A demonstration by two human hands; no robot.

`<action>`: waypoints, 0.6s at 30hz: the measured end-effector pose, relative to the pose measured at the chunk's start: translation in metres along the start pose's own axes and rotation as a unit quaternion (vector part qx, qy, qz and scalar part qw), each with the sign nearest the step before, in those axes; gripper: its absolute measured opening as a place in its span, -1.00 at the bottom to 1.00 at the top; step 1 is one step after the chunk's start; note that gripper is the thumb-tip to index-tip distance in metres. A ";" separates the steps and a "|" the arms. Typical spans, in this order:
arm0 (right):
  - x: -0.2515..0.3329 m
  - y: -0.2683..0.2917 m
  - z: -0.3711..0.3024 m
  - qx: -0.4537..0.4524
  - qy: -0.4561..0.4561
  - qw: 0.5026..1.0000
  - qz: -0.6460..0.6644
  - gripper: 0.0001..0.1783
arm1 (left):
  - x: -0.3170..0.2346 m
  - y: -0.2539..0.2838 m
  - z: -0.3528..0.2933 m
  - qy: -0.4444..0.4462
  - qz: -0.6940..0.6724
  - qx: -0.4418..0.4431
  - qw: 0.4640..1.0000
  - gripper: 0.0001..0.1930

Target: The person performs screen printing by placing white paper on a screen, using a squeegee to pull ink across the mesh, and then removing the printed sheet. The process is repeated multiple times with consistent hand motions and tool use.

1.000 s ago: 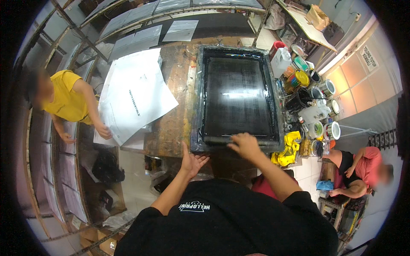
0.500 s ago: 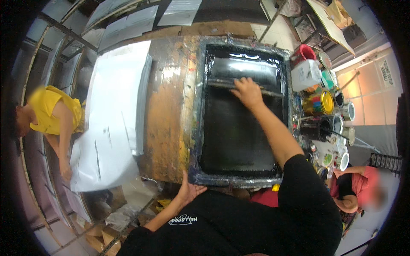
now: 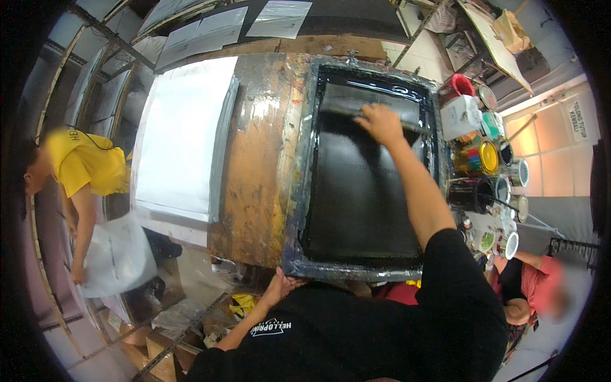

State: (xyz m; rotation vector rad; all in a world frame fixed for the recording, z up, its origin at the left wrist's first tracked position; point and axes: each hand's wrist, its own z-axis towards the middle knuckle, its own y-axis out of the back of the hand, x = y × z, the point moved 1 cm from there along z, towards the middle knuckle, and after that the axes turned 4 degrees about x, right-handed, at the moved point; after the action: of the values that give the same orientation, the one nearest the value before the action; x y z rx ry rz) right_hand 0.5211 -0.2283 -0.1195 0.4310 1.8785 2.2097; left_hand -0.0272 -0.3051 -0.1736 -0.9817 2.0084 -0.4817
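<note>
My right hand is closed on the middle of a long squeegee, which lies across the far part of a screen printing frame. Black ink coats the mesh and gleams along the frame's inner edges. At the near left corner of that frame, my left hand grips the rim, its fingers partly hidden. To the left, a stack of white sheets lies on the stained wooden table.
Paint cans, a white jug and several tubs crowd the right side. A co-worker in yellow stands left, holding a translucent sheet. Another person in pink is at the lower right. Printed sheets lie beyond the table.
The co-worker in yellow has taken the top sheet off the stack and moved it toward the lower left. My left hand has closed in on the frame corner. My right hand stays on the squeegee.
</note>
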 end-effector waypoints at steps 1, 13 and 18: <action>0.020 0.009 -0.029 0.023 -0.009 1.000 0.005 -0.57 | -0.012 -0.018 -0.004 -0.035 0.002 -0.003 0.999 0.22; 0.194 0.238 -0.247 -0.003 0.025 0.998 0.060 -0.58 | -0.125 -0.123 -0.061 -0.309 0.027 0.017 0.951 0.02; 0.183 0.314 -0.183 -0.216 0.002 0.974 -0.072 -0.66 | -0.182 -0.169 -0.025 -0.504 0.286 0.040 0.814 -0.07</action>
State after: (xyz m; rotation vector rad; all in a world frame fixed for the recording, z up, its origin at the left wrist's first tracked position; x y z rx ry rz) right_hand 0.2950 -0.3867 0.1791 0.2035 1.3211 2.4228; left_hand 0.0953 -0.2682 0.0403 -0.3623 1.1661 0.2717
